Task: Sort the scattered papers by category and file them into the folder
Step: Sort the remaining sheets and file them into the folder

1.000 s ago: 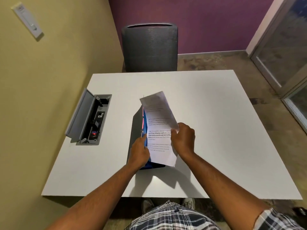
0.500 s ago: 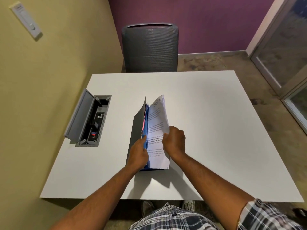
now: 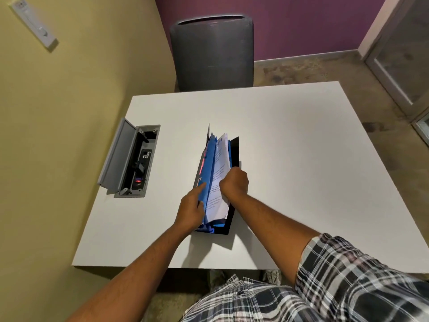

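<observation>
Fingers of my right hand (image 3: 234, 182) curl, pinching the thin white printed sheet (image 3: 220, 175) mid-frame; my left hand (image 3: 190, 210) props blue dividers (image 3: 209, 168) of the black folder (image 3: 233, 154), forefinger extended. Light, floppy paper, I judge: best gripped at its edge.

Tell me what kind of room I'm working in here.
Probably a small office meeting room. A plain white table has a built-in power and data box with its lid flipped open, a dark mesh-backed office chair is pushed in at the far side, and a glass door stands at right.
</observation>
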A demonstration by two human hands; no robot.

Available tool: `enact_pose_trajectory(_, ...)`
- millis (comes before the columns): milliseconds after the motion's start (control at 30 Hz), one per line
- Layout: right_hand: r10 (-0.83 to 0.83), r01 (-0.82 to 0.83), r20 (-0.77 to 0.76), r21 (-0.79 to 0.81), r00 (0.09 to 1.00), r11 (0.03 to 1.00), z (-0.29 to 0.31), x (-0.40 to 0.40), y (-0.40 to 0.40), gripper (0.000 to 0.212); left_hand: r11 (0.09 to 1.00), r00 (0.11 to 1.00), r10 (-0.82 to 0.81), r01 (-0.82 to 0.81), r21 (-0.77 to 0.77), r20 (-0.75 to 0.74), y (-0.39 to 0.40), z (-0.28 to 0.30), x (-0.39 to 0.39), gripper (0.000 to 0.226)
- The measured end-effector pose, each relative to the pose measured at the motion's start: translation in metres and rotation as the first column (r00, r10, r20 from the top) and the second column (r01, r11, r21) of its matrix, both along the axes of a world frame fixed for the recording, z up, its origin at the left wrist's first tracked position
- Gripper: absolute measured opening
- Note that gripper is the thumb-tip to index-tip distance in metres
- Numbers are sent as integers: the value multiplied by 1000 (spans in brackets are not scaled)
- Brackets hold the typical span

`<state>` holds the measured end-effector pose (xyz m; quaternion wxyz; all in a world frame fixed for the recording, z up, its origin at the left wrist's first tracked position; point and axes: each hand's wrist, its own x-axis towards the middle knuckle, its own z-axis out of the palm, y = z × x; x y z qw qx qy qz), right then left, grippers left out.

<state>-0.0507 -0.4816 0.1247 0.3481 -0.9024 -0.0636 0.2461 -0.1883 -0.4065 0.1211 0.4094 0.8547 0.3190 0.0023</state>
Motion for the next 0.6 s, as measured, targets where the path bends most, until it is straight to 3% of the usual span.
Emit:
enact_pose_trajectory(333,0,-2,-18,-85,1000,996,-23,-7,12,23,998,998,46,-44,-40,30,-11,4,6,58)
enact_pose_trajectory(500,47,-49,-19,-109,999,993,-37,-10,19,7,996,997,62,-59,-65,41,-15,2,9,58)
enact_pose_trajectory(600,69,-72,-38,-98,997,993,-41,-9,20,11,994,996,81,-78,-76,33,-14,0,8,58)
